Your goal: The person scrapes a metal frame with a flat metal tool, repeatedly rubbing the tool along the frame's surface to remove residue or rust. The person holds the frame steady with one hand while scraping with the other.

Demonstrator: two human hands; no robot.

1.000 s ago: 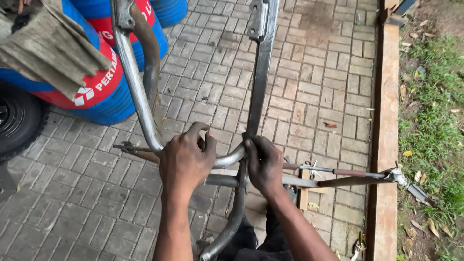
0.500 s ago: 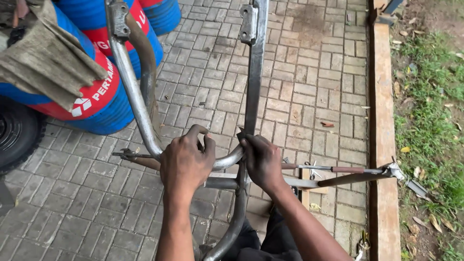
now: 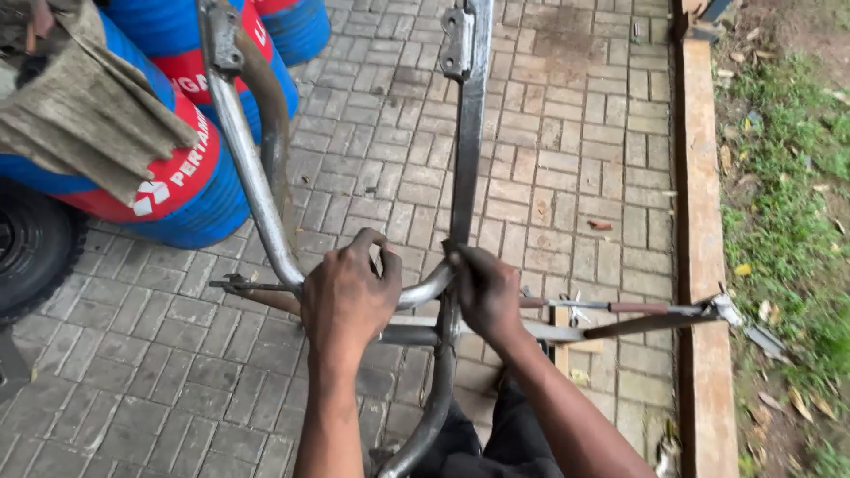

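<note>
Plainly a bare metal tube frame [image 3: 266, 212], held over the brick paving [image 3: 549, 159] near its left edge, beside the blue and red drums [image 3: 177, 186]. Left hand [image 3: 350, 296] closed round the curved silver tube; right hand [image 3: 487, 296] closed on the junction where that curve meets the dark straight bar [image 3: 467, 150]. Likely rigid and fairly heavy, unyielding under grip, probably greasy or rusty and so a little slippery; best taken at the tube bends and the junction, away from the bracket plate [image 3: 458, 40] with its edges. Thin rusty rods [image 3: 620, 310] crossing beneath, reaching towards the wooden plank [image 3: 699, 221] at the paving's right edge. Top of frame cut off; lower end hidden behind arms and dark trousers. Fingertips of both hands out of sight behind the tubes. Black tyre [image 3: 31, 248] only partly visible at left.
</note>
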